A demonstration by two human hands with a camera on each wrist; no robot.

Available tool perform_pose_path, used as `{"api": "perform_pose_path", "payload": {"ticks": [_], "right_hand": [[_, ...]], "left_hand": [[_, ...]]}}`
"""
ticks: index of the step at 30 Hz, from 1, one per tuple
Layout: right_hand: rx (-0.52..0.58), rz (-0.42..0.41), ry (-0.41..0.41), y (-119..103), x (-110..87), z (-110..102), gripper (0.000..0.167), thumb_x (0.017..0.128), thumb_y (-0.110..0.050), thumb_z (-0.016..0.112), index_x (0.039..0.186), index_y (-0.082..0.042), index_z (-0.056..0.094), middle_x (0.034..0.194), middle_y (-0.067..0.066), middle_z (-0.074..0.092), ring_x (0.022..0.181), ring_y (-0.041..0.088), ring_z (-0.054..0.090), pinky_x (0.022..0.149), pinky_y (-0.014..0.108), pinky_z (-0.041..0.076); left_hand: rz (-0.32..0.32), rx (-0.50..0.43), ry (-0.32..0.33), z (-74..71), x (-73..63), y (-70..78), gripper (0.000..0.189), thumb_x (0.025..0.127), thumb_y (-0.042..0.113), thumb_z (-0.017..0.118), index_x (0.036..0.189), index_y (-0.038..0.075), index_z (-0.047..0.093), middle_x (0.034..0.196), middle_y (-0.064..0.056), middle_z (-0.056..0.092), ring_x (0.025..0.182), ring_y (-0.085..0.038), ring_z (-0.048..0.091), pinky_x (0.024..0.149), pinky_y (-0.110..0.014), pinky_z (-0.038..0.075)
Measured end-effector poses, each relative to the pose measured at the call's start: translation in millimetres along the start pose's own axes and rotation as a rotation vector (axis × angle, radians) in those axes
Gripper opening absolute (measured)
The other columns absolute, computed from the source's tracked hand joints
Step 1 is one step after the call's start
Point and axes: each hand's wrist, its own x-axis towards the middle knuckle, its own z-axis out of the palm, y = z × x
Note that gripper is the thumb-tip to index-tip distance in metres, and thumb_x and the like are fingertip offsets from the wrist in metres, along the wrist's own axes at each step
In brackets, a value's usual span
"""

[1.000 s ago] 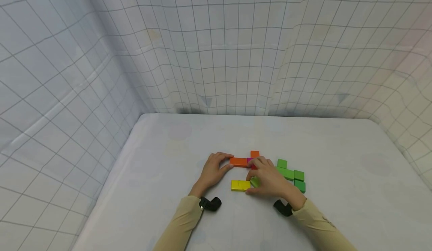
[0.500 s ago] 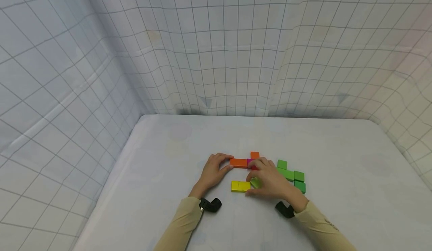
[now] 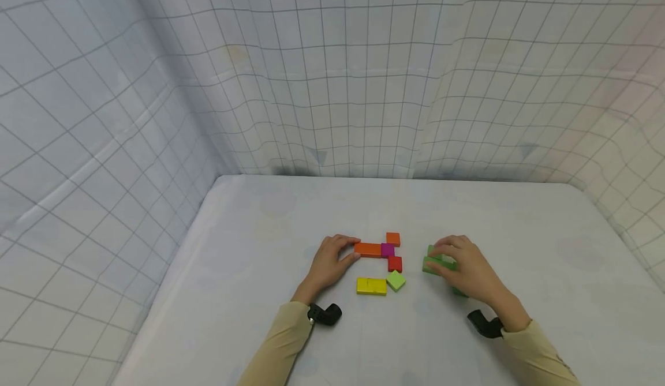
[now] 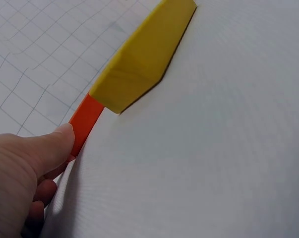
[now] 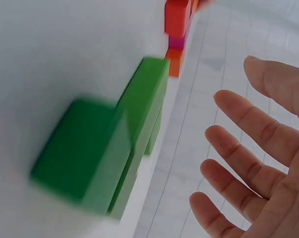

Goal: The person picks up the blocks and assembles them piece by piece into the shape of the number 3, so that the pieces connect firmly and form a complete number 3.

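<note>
While pinching the left end of an orange bar (image 3: 369,250) between the thumb and curled fingers of the left hand (image 3: 326,262), holds the right hand (image 3: 469,268) over a green bar (image 5: 148,84), thumb and fingers wide apart and, in the right wrist view, clear of it. Has the orange bar flat on the table (image 3: 291,207), between the left and right edges and well apart from the far edge, with a purple cube (image 3: 388,250) touching its right end. Shows an orange cube (image 3: 393,239) on the purple cube's side toward the far edge and a red cube (image 3: 395,263) on the opposite side, both set slightly toward the right edge. Has a yellow block (image 3: 371,286) farther from the far edge than the orange bar, with a cornerwise lime cube (image 3: 396,281) just beside its right end. Closer to the right edge, has the green bar near a small green cube (image 3: 432,251) and a dark green cube (image 5: 82,148), all partly covered by the right hand in the head view. Wears tan sleeves (image 3: 277,343); past the far edge, faces white cloth (image 3: 374,86) with grid lines
</note>
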Motion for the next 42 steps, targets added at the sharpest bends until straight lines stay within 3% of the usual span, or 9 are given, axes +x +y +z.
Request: {"api": "perform_pose_path", "payload": {"ticks": [4, 11, 16, 30, 36, 42], "right_hand": [[-0.013, 0.011, 0.028, 11.0, -17.1, -9.9, 0.019, 0.075, -0.012, 0.081, 0.091, -0.010, 0.071, 0.097, 0.000, 0.063, 0.091, 0.021, 0.053, 0.073, 0.042, 0.044], [-0.058, 0.131, -0.037, 12.3, -43.3, -16.1, 0.018, 0.075, -0.016, 0.081, 0.090, -0.016, 0.071, 0.093, -0.005, 0.060, 0.087, 0.017, 0.050, 0.070, 0.039, 0.044], [-0.099, 0.120, -0.047, 11.8, -54.2, -19.0, 0.024, 0.070, -0.022, 0.085, 0.089, -0.018, 0.071, 0.090, -0.008, 0.058, 0.085, 0.015, 0.050, 0.069, 0.038, 0.045], [-0.118, 0.093, -0.080, 7.5, -59.3, -21.6, 0.036, 0.064, -0.020, 0.088, 0.092, -0.017, 0.066, 0.092, -0.007, 0.058, 0.087, 0.015, 0.053, 0.073, 0.039, 0.047], [-0.118, 0.155, -0.126, 6.8, -60.9, -25.1, 0.034, 0.066, -0.013, 0.086, 0.094, -0.014, 0.067, 0.094, -0.006, 0.060, 0.089, 0.018, 0.055, 0.074, 0.041, 0.047], [-0.095, 0.240, -0.139, 6.8, -65.0, -24.3, 0.032, 0.070, -0.018, 0.085, 0.097, -0.013, 0.068, 0.093, -0.006, 0.061, 0.088, 0.019, 0.055, 0.074, 0.041, 0.046]], "left_hand": [[-0.002, 0.002, -0.004, -1.2, 0.0, 1.2, 0.033, 0.090, 0.028, 0.066, 0.119, 0.014, 0.065, 0.115, -0.002, 0.061, 0.101, -0.020, 0.049, 0.088, -0.038, 0.039], [-0.013, 0.008, -0.014, -1.5, 1.0, 3.2, 0.033, 0.090, 0.027, 0.067, 0.120, 0.014, 0.065, 0.116, -0.002, 0.061, 0.100, -0.019, 0.049, 0.088, -0.037, 0.039], [-0.014, 0.005, -0.014, -1.9, 0.4, 4.4, 0.033, 0.090, 0.026, 0.066, 0.120, 0.014, 0.064, 0.116, -0.002, 0.061, 0.099, -0.019, 0.049, 0.087, -0.037, 0.039], [-0.015, -0.001, -0.002, -2.4, 0.7, 4.9, 0.033, 0.090, 0.028, 0.066, 0.120, 0.014, 0.064, 0.115, -0.002, 0.061, 0.099, -0.019, 0.049, 0.088, -0.036, 0.039], [-0.009, -0.008, -0.004, -2.5, 0.4, 4.7, 0.035, 0.091, 0.030, 0.065, 0.122, 0.013, 0.064, 0.116, -0.002, 0.061, 0.101, -0.020, 0.049, 0.089, -0.037, 0.039], [-0.022, -0.039, -0.012, -2.3, -1.0, 2.6, 0.039, 0.092, 0.031, 0.063, 0.127, 0.012, 0.061, 0.117, -0.002, 0.060, 0.103, -0.019, 0.048, 0.090, -0.037, 0.039]]}}
